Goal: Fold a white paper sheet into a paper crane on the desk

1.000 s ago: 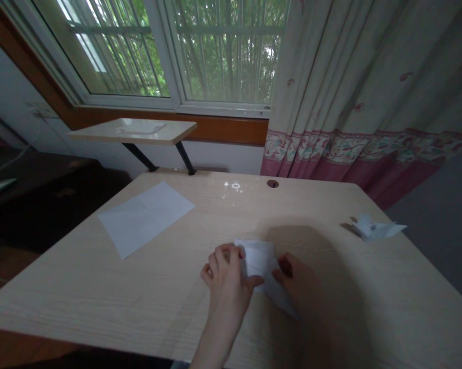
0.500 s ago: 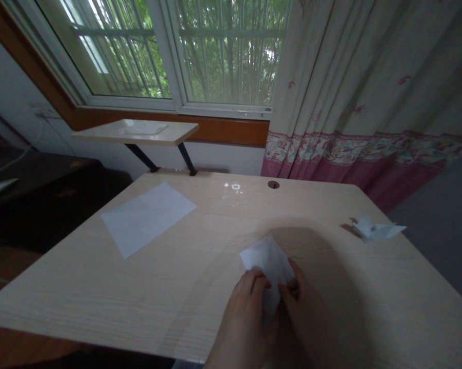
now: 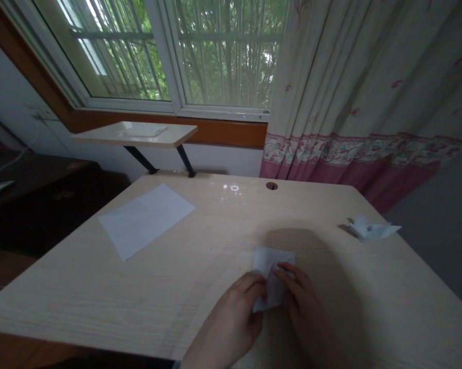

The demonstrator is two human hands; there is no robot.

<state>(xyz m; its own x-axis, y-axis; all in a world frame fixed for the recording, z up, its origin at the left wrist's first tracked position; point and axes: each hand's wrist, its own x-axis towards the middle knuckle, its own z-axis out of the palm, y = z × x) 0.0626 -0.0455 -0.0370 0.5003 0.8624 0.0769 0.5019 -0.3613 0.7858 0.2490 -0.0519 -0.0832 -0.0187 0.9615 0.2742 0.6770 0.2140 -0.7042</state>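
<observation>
A small folded white paper (image 3: pixel 271 271) lies on the light wooden table (image 3: pixel 177 287) near its front edge. My left hand (image 3: pixel 234 318) pinches the paper's left edge with thumb and fingers. From the right, my right hand (image 3: pixel 305 312) presses its fingertips down on the paper. Both hands cover the paper's lower part.
A flat white sheet (image 3: pixel 146 218) lies at the table's left. A folded paper figure (image 3: pixel 371 229) sits near the right edge. A cable hole (image 3: pixel 271 185) is at the back. Behind are a small shelf (image 3: pixel 134 134), a window and a curtain (image 3: pixel 361 87).
The folded paper has been turned and flattened closer to me. My left hand moved from the paper's far left corner to its near left edge; my right hand shifted onto it.
</observation>
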